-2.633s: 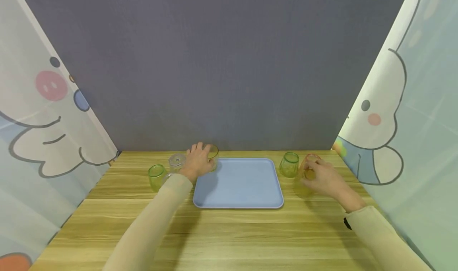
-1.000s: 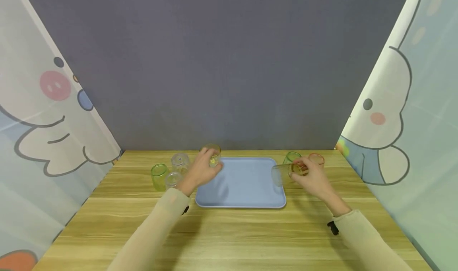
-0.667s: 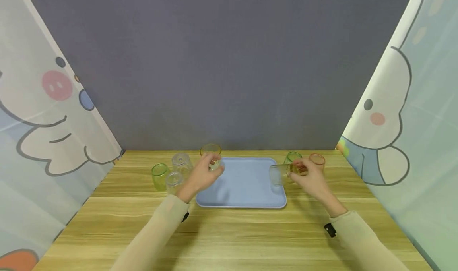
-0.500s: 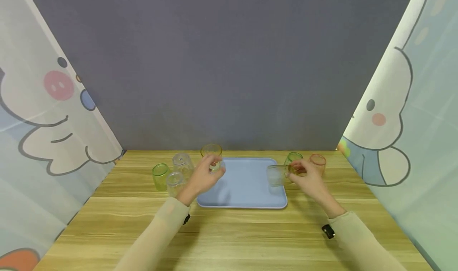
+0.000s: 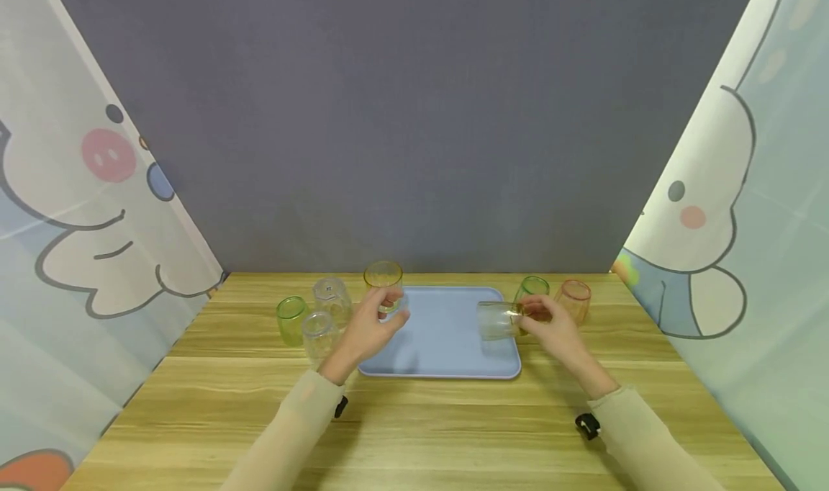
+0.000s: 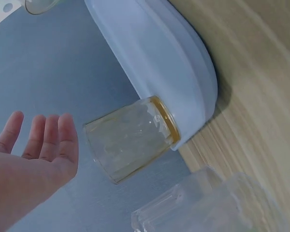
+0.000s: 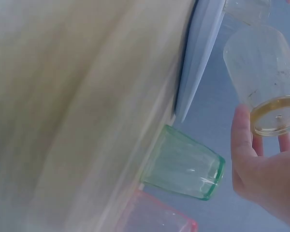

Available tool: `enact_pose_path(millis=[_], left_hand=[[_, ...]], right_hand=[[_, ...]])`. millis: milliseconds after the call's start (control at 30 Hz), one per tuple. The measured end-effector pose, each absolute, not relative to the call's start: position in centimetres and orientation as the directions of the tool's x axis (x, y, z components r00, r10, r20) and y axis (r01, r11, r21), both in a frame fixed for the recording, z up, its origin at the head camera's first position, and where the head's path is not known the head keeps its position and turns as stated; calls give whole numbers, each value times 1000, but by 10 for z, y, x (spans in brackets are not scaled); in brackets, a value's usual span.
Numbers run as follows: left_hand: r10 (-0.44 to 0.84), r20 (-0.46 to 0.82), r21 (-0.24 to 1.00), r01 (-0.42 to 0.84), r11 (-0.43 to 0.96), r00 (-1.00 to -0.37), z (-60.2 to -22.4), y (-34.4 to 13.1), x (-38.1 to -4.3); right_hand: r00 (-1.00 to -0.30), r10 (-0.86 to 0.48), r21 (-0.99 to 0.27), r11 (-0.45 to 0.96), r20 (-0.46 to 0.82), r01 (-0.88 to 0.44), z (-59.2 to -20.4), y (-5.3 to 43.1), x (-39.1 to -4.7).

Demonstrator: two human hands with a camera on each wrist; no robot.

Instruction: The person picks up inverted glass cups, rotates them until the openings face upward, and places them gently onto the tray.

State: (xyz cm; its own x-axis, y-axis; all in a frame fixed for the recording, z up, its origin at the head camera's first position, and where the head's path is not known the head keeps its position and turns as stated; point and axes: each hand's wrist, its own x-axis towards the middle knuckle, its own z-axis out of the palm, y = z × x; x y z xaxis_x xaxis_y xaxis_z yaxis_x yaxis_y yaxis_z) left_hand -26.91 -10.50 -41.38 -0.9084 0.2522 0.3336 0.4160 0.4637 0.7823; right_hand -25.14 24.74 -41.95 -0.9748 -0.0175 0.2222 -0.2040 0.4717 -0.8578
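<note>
In the head view my right hand (image 5: 554, 330) pinches a clear glass tumbler (image 5: 497, 321) at its amber-ringed end. The tumbler lies on its side in the air, above the right part of a light blue tray (image 5: 440, 354). My left hand (image 5: 369, 327) has its fingers relaxed and holds nothing. Just beyond it, another amber-ringed tumbler (image 6: 130, 140) stands upright with its amber end down at the tray's corner, a gap between it and the fingers in the left wrist view.
Left of the tray are a green tumbler (image 5: 292, 322) and two clear tumblers, one at the back (image 5: 332, 300) and one nearer (image 5: 320, 336). To the right stand a green-rimmed tumbler (image 7: 183, 164) and a pinkish-orange one (image 5: 575, 300). A grey panel (image 5: 414, 131) rises behind the wooden table.
My right hand has lifted its tumbler off the table at right, turned it sideways and carried it left over the tray. My left hand has let go of its tumbler and drawn back.
</note>
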Motion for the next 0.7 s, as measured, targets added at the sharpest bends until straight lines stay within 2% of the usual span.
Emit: enact_pose_path(millis=[200,700], left_hand=[[273,351,789,440,429,-896,-418,-102,-264],[257,321,824,402,399,-912,-422,-103,-261]], right_hand=[[-983,-5,-899,404,184,-170,-425,245,-250],[-987,-18,-952,262,157,-156,-428,240,-246]])
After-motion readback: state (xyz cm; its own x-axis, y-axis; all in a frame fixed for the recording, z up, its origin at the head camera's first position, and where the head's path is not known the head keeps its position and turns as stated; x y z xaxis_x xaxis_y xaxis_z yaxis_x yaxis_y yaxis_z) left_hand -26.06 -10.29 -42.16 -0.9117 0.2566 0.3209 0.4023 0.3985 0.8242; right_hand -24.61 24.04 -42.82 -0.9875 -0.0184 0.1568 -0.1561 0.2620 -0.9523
